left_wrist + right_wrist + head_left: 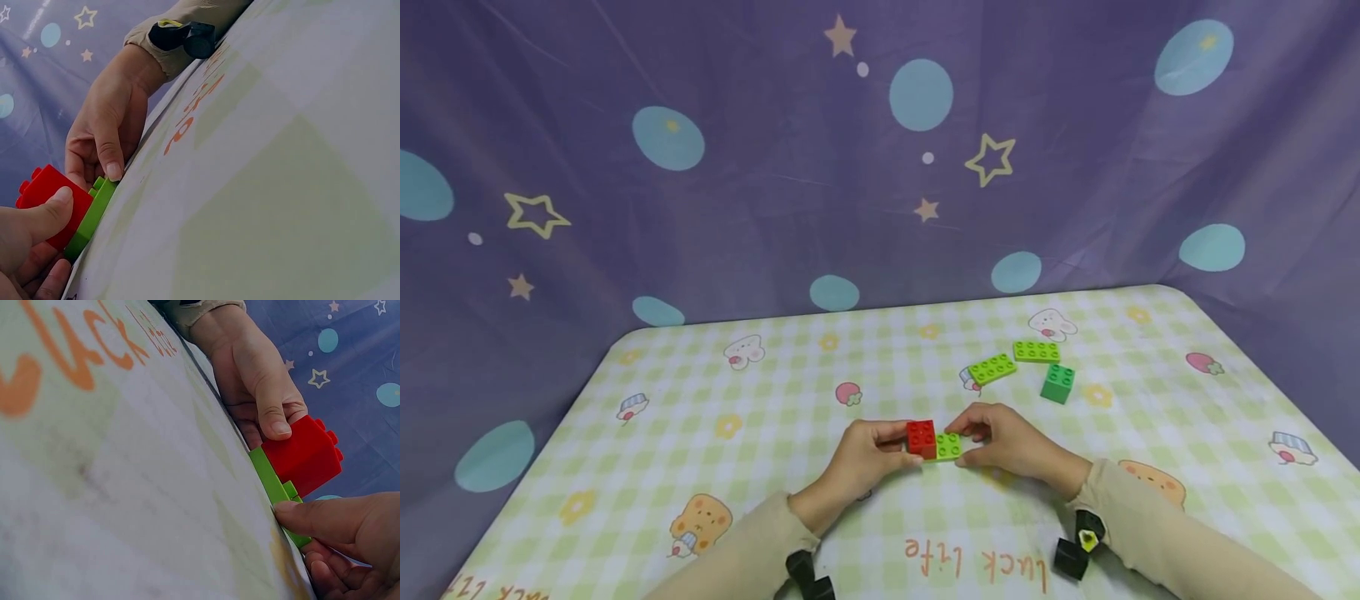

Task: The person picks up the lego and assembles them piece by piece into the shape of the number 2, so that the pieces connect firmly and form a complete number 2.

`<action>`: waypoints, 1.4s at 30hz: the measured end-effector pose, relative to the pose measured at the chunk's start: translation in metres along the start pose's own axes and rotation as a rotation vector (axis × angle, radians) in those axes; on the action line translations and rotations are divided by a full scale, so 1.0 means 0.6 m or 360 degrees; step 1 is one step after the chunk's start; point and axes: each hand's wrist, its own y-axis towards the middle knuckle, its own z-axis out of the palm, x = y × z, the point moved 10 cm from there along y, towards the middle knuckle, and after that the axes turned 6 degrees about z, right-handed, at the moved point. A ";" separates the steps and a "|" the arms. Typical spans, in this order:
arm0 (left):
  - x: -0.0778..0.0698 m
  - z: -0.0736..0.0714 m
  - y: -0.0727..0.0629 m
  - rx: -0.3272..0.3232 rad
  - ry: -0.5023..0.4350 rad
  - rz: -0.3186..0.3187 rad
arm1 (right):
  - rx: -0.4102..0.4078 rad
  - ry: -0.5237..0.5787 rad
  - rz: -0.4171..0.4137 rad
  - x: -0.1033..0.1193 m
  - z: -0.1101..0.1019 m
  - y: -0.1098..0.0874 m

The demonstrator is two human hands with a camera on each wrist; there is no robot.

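A red toy building brick [921, 439] sits on the left half of a light green flat brick [948, 447], whose studs show on the right half. My left hand [867, 458] pinches the red brick between thumb and fingers; in the left wrist view the thumb presses the side of the red brick [53, 200]. On the other side, my right hand [1011, 442] pinches the bare end of the flat brick, its thumb on the near edge of the green piece [267, 475] in the right wrist view. The flat brick lies on the table.
Beyond the right hand lie two more light green flat bricks, one angled [992, 368] and one straight [1037, 352], beside a darker green brick [1057, 383]. A checked cloth [790, 375] covers the table. Behind it hangs a purple curtain [760, 208].
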 end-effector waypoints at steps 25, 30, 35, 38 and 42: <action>-0.004 0.001 -0.003 -0.0014 -0.0021 0.0018 | 0.0000 0.0007 0.0004 -0.004 0.001 -0.001; -0.009 -0.001 -0.002 -0.0020 0.0004 0.0054 | -0.0004 0.0007 0.0001 -0.002 0.000 0.000; -0.011 -0.003 -0.005 -0.0023 0.0012 0.0037 | 0.0003 -0.0018 0.0005 0.000 0.001 0.000; -0.007 -0.003 -0.007 -0.0022 0.0033 0.0009 | 0.0046 -0.0025 0.0001 0.004 0.000 -0.002; -0.006 -0.003 -0.005 -0.0013 0.0042 0.0009 | 0.0103 -0.0043 -0.0042 0.016 -0.012 -0.006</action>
